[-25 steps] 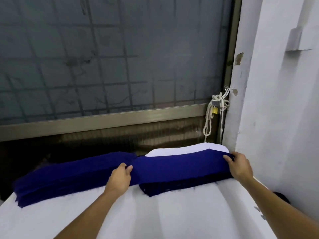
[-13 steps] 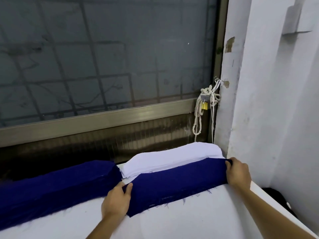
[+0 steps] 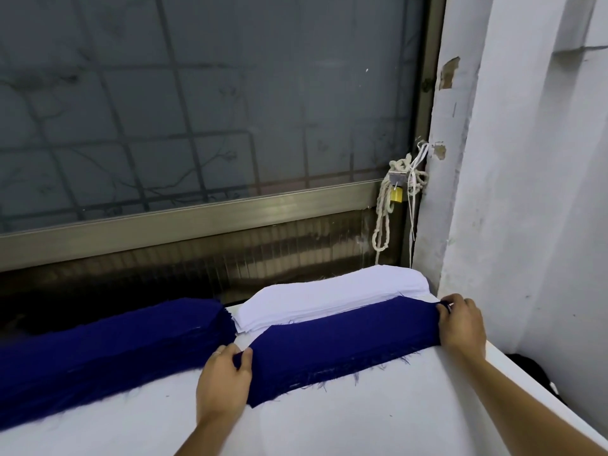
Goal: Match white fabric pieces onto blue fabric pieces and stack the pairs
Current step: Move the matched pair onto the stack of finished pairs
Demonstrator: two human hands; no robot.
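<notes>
A long dark blue fabric piece (image 3: pixel 342 343) lies across the white table, stretched between my two hands. My left hand (image 3: pixel 223 383) pinches its left end between thumb and fingers. My right hand (image 3: pixel 462 324) grips its right end near the wall. Just behind it sits a stack of white fabric pieces (image 3: pixel 329 297), its front edge partly covered by the blue piece. A thick stack of blue fabric pieces (image 3: pixel 105 350) lies to the left.
The white table (image 3: pixel 362 422) runs toward me; its right edge (image 3: pixel 526 383) drops off beside the white wall (image 3: pixel 526 192). A window with a metal frame (image 3: pixel 197 222) stands behind the stacks. A rope and yellow padlock (image 3: pixel 396 194) hang in the corner.
The blue piece has come off the right-hand stack toward me, uncovering the white stack behind it. Both hands kept hold of its ends. The view shifted right.
</notes>
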